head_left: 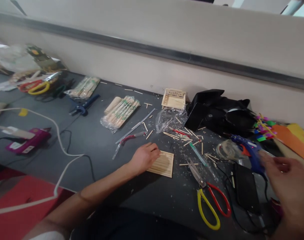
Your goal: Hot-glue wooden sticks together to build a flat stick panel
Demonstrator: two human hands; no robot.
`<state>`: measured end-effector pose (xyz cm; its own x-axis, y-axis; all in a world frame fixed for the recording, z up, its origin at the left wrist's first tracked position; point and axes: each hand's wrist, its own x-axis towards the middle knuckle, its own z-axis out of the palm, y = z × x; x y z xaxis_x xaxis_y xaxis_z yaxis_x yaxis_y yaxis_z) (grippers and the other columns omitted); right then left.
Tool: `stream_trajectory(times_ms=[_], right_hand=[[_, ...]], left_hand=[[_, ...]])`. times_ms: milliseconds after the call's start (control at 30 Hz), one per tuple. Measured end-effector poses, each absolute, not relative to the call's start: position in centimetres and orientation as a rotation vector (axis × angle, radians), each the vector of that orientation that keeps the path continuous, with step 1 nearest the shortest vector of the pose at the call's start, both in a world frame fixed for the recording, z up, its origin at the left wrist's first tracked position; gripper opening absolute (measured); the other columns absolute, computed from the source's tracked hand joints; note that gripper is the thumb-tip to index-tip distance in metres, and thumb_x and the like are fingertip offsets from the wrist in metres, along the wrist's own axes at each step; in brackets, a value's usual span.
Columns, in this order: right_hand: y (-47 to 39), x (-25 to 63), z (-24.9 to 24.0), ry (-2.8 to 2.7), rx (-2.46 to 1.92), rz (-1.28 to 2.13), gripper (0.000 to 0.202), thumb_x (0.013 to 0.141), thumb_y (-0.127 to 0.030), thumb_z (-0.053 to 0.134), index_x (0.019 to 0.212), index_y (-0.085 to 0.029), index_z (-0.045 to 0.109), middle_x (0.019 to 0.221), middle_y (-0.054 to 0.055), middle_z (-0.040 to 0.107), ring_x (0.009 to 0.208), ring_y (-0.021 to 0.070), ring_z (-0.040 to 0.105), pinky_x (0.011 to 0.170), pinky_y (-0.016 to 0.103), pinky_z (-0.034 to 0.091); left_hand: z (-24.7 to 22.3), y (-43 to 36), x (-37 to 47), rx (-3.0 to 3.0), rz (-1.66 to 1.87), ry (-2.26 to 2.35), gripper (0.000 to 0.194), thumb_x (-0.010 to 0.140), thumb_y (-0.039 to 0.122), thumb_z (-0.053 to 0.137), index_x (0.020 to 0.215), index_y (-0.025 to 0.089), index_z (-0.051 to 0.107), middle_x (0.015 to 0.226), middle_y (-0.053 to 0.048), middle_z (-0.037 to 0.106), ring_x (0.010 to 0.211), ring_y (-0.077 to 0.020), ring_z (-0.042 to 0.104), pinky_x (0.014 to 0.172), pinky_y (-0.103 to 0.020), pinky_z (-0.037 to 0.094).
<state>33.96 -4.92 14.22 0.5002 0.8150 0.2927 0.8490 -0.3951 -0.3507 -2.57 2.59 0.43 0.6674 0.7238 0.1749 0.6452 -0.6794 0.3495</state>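
Note:
A small flat panel of thin wooden sticks (164, 165) lies on the dark table. My left hand (145, 157) rests at its upper left corner with the fingers curled; whether anything is pinched there is hidden. At the right, my right hand (286, 183) is at the handle end of a blue glue gun (253, 153), thumb and fingers close together around that end. The gun's nozzle points left, above a clear tape roll (230, 150). Scissors (201, 183) with one yellow and one red handle lie partly open between the panel and my right hand.
Loose sticks (184, 135) and crumbs lie behind the panel. Farther back are a small stick-built piece (174, 99), bagged sticks (123, 111) and a black bag (219, 111). A black phone (246, 188) lies near cables at right; a purple power strip (29, 141) is at left.

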Motion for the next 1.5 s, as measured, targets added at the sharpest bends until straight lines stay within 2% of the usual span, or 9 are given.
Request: stream_trajectory(times_ms=[33, 100, 200, 300, 600, 833, 1033, 1200, 1500], right_hand=[[-5.4, 32.4, 14.1, -1.265, -2.351, -0.291, 0.040, 0.080, -0.062, 0.062, 0.056, -0.032, 0.052, 0.046, 0.004, 0.051, 0.037, 0.0191, 0.037, 0.043, 0.036, 0.029], [-6.1, 28.7, 13.0, -1.383, -2.171, -0.438, 0.033, 0.092, -0.055, 0.050, 0.080, -0.029, 0.065, 0.068, 0.008, 0.066, 0.058, 0.0244, 0.058, 0.055, 0.039, 0.042], [-5.5, 23.3, 9.6, -1.972, -1.692, -0.148, 0.026, 0.098, -0.040, 0.047, 0.096, -0.025, 0.069, 0.084, 0.006, 0.073, 0.076, 0.0213, 0.068, 0.072, 0.035, 0.051], [-3.9, 20.0, 6.0, -2.214, -1.436, -0.018, 0.028, 0.101, -0.030, 0.043, 0.105, -0.022, 0.069, 0.090, 0.008, 0.074, 0.084, 0.0199, 0.069, 0.077, 0.031, 0.052], [-1.9, 18.3, 2.8, -2.437, -1.372, -0.007, 0.036, 0.103, -0.025, 0.037, 0.082, -0.021, 0.065, 0.076, 0.004, 0.066, 0.073, 0.0171, 0.063, 0.065, 0.027, 0.044], [-1.6, 18.4, 1.8, -2.448, -1.395, -0.011, 0.031, 0.103, -0.025, 0.040, 0.083, -0.022, 0.063, 0.077, 0.003, 0.065, 0.073, 0.0163, 0.063, 0.065, 0.027, 0.043], [-0.9, 17.9, 1.7, -2.497, -1.392, -0.028, 0.027, 0.104, -0.027, 0.039, 0.101, -0.021, 0.066, 0.086, 0.004, 0.067, 0.080, 0.0151, 0.064, 0.069, 0.024, 0.043], [0.1, 17.7, 1.5, -2.563, -1.404, -0.047, 0.028, 0.101, -0.022, 0.045, 0.083, -0.022, 0.066, 0.077, 0.003, 0.063, 0.075, 0.0144, 0.059, 0.066, 0.025, 0.039], [0.1, 17.6, 1.7, -2.592, -1.398, -0.168, 0.025, 0.095, -0.016, 0.047, 0.074, -0.021, 0.060, 0.072, 0.003, 0.061, 0.072, 0.0160, 0.056, 0.064, 0.028, 0.035]], left_hand=[[0.5, 2.6, -2.4, 2.622, 0.425, 1.098, 0.028, 0.099, 0.022, 0.042, 0.087, 0.019, 0.067, 0.090, -0.005, 0.063, 0.084, -0.0170, 0.056, 0.078, -0.028, 0.048], [0.8, 2.6, -1.9, 2.606, 0.418, 1.074, 0.025, 0.097, 0.019, 0.043, 0.088, 0.019, 0.067, 0.092, -0.005, 0.062, 0.086, -0.0168, 0.056, 0.079, -0.027, 0.047], [1.2, 2.4, -1.3, 2.584, 0.422, 1.009, 0.020, 0.094, 0.017, 0.046, 0.089, 0.018, 0.065, 0.095, -0.006, 0.062, 0.087, -0.0171, 0.057, 0.079, -0.027, 0.047], [1.2, 2.2, -0.8, 2.557, 0.436, 0.950, 0.017, 0.091, 0.013, 0.048, 0.091, 0.018, 0.065, 0.095, -0.007, 0.062, 0.087, -0.0179, 0.057, 0.078, -0.027, 0.047], [1.5, 3.4, -2.8, 2.384, 0.598, 0.852, 0.027, 0.084, 0.006, 0.054, 0.107, 0.017, 0.061, 0.100, -0.006, 0.066, 0.097, -0.0180, 0.061, 0.085, -0.028, 0.049], [1.4, 6.7, -8.1, 2.119, 0.770, 1.106, 0.021, 0.083, 0.016, 0.055, 0.101, 0.019, 0.065, 0.094, -0.002, 0.067, 0.083, -0.0142, 0.062, 0.076, -0.026, 0.050], [1.1, 7.4, -9.2, 2.019, 0.478, 0.990, 0.015, 0.083, 0.025, 0.061, 0.095, 0.018, 0.068, 0.083, 0.000, 0.066, 0.069, -0.0112, 0.058, 0.063, -0.021, 0.044], [1.1, 7.4, -9.5, 1.982, 0.398, 0.887, 0.016, 0.084, 0.029, 0.063, 0.095, 0.017, 0.068, 0.087, -0.002, 0.066, 0.072, -0.0118, 0.059, 0.063, -0.020, 0.043], [0.6, 7.1, -9.1, 1.963, 0.401, 0.890, 0.021, 0.083, 0.028, 0.064, 0.101, 0.017, 0.067, 0.087, -0.002, 0.064, 0.075, -0.0128, 0.059, 0.068, -0.022, 0.045]])
